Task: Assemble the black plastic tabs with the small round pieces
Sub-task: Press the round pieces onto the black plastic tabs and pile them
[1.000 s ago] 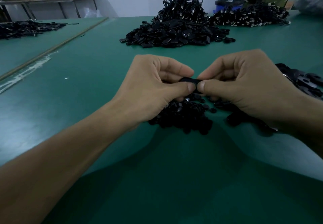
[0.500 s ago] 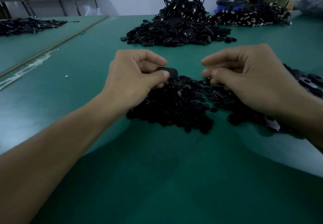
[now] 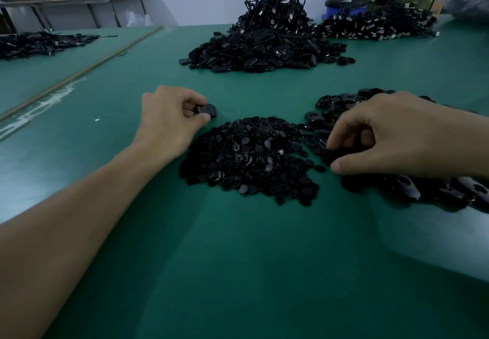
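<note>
Handling one black tab (image 3: 207, 110) and reaching for more parts.
Pinched between thumb and curled forefinger of left hand (image 3: 172, 119), low over green table (image 3: 238, 259), just beyond heap of round pieces (image 3: 251, 158). Right hand (image 3: 397, 137) curled down into heap of tabs (image 3: 344, 101) alongside; hold on any part not discernible. Probably best: lift a single piece with fingertips rather than raking the heap, turn tab hole-side up, seat piece squarely, press with both thumbs until flush. Keep finished work apart from loose heaps, toward far pile (image 3: 264, 50).
</note>
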